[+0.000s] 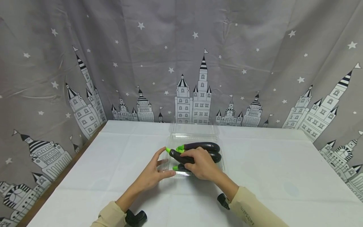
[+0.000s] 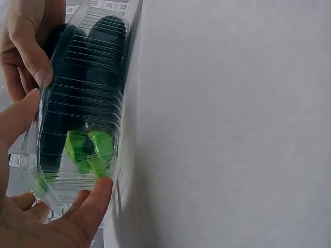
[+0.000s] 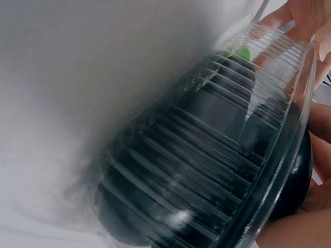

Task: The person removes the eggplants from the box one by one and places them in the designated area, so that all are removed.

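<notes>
The right hand (image 1: 202,164) gripped an eggplant (image 1: 181,156) over the clear tray (image 1: 219,157); the left hand (image 1: 154,173), fingers straight, steadied the tray's left edge. Lowering it parallel beside the others would fit best.

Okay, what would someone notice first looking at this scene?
The dark purple eggplants with bright green stems, lying in a clear plastic container mid-table. The right hand grips one eggplant over the tray, while the left hand touches the container's near left corner. Behind hangs a grey curtain printed with castles and stars.
</notes>
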Tool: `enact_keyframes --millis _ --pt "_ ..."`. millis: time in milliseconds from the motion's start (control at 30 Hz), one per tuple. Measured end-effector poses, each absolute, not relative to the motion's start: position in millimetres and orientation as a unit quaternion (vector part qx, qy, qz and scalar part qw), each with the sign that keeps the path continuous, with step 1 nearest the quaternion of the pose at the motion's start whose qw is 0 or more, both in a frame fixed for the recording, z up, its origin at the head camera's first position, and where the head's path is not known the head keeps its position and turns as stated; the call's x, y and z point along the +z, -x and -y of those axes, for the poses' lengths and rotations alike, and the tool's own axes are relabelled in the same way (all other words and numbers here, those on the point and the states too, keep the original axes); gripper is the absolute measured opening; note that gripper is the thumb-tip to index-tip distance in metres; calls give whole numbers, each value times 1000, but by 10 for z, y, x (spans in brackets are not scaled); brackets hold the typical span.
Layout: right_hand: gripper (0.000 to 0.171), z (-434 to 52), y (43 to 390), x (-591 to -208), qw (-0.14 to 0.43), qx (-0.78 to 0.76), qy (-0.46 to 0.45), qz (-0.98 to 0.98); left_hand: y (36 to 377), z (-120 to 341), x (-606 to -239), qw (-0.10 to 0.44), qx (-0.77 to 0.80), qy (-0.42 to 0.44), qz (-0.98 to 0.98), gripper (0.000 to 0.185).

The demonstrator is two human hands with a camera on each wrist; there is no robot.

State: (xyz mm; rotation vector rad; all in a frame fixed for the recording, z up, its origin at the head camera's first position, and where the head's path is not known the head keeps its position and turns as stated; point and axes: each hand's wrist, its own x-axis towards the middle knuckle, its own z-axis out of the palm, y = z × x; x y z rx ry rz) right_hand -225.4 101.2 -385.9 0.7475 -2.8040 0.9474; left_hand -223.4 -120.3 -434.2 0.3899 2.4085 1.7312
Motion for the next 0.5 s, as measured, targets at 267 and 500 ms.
enact_keyframes --millis 267,500 --pt "32 -1038 2249 -3886 66 355 -242 901 2241 1208 -4349 78 583 -132 -798 99" --pt "34 -1064 2249 -3904 87 393 -257 878 2238 1209 -4336 76 583 -133 -798 102"
